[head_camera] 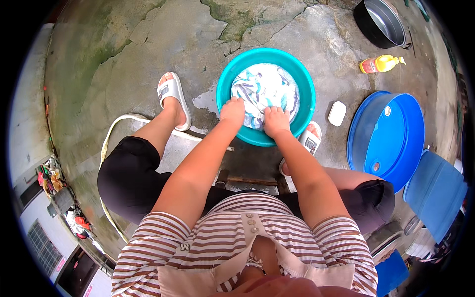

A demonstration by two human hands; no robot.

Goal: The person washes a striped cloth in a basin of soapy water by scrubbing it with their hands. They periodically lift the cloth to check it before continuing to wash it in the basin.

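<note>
A round teal plastic basin (pixel 302 74) stands on the wet concrete between my feet. In it lies a bunched, wet white cloth (pixel 265 83) with blue and purple stripes, with some suds about it. My left hand (pixel 233 111) is on the cloth's near left edge, inside the basin rim, its fingers bent over the fabric. Just right of it, my right hand (pixel 276 119) presses on the near part of the cloth, fingers curled. The fingertips are partly hidden in the folds, so a firm grip cannot be made out on either side.
A white oval object (pixel 337 114) lies right of the basin, near a cut blue plastic drum (pixel 389 137). Farther off are a yellow pump bottle (pixel 382 64) and a black pot (pixel 380 24). A pale hose (pixel 107 143) curves around my left leg. Cracks run through the concrete.
</note>
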